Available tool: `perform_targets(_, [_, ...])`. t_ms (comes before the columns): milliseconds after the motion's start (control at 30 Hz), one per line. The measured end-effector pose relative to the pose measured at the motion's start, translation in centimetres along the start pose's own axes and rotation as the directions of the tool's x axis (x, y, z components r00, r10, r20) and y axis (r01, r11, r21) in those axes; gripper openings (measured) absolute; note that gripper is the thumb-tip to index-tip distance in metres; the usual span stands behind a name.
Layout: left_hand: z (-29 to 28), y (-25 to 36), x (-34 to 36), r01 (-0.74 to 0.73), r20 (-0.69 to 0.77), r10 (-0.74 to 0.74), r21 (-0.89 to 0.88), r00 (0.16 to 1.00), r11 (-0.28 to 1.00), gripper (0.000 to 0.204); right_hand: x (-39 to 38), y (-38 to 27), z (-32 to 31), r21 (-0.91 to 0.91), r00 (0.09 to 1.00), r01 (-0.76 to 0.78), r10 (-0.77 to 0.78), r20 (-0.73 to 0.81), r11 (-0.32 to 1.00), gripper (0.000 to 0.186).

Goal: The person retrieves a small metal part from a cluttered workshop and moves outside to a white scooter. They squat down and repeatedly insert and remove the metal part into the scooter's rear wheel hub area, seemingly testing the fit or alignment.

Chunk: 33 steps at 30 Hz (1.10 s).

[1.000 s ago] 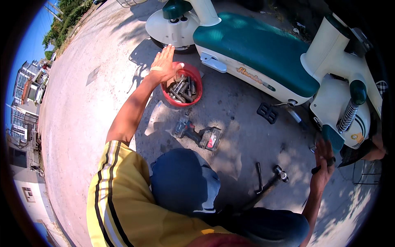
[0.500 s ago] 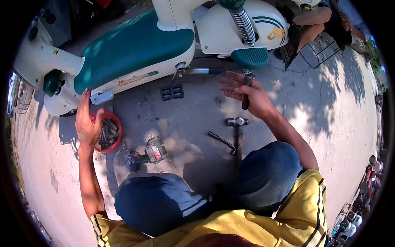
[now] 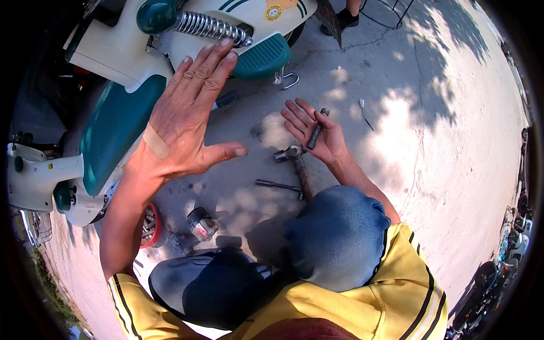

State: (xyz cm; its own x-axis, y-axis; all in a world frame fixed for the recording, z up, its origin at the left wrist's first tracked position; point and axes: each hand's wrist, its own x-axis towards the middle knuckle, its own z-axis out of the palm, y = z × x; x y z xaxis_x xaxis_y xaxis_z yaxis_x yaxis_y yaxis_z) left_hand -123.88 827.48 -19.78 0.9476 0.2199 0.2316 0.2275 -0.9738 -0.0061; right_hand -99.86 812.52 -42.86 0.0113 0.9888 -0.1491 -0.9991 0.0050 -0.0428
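My left hand (image 3: pixel 184 122) is raised with fingers stretched and thumb spread, holding nothing. An adhesive bandage (image 3: pixel 156 140) crosses its wrist. Its fingertips overlap the chrome coil spring (image 3: pixel 207 25) of a white and green scooter (image 3: pixel 119 48); whether they touch it I cannot tell. Across the palm of my right hand (image 3: pixel 335 146) lies a dark, rod-shaped metal tool (image 3: pixel 314 136), pinned by the thumb while the fingers extend. Just below that hand, a ball-peen hammer (image 3: pixel 304 178) lies beside my knee. A dark socket wrench (image 3: pixel 277 185) rests left of the hammer.
Behind my left forearm stands a red bucket (image 3: pixel 158 229) of metal parts, partly hidden. A power tool with a battery (image 3: pixel 202 224) lies beside it. The scooter's green footrest (image 3: pixel 263 56) juts out ahead. A white connector with wire (image 3: pixel 362 107) and a person's shoe (image 3: pixel 347 20) are farther right.
My left hand has risen from beside the red bucket toward the scooter's spring. The view has shifted and turned to the right. The rod-shaped tool stays in my right hand.
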Motion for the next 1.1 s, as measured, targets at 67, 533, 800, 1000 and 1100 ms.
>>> perform_targets(67, [0.7,0.5,3.5,-0.072,-0.011,0.072,-0.014,0.997,0.997,0.116,-0.4,-1.0,-0.6,0.062,0.998,0.066,-0.067,0.005,0.996,0.056])
perform_targets(533, [2.3,2.4,14.9,-0.239,-0.096,0.235,-0.038,0.967,0.97,0.119,0.4,-4.9,-4.7,0.076,0.962,0.268,-0.263,-0.073,0.96,0.053])
perform_targets(800, [3.0,2.5,16.0,-0.257,-0.095,0.252,-0.04,0.963,0.966,0.119,0.7,-5.9,-4.6,0.133,0.963,0.27,-0.266,-0.054,0.954,0.05])
perform_targets(1000, [3.2,3.5,16.2,-0.266,-0.073,0.261,-0.073,0.963,0.961,0.119,0.3,-6.5,-4.6,0.13,0.957,0.291,-0.286,-0.053,0.948,0.049])
perform_targets(1100, [3.0,3.5,15.7,-0.255,-0.063,0.252,-0.062,0.966,0.965,0.119,0.3,-5.9,-4.1,0.108,0.955,0.295,-0.288,-0.071,0.949,0.051])
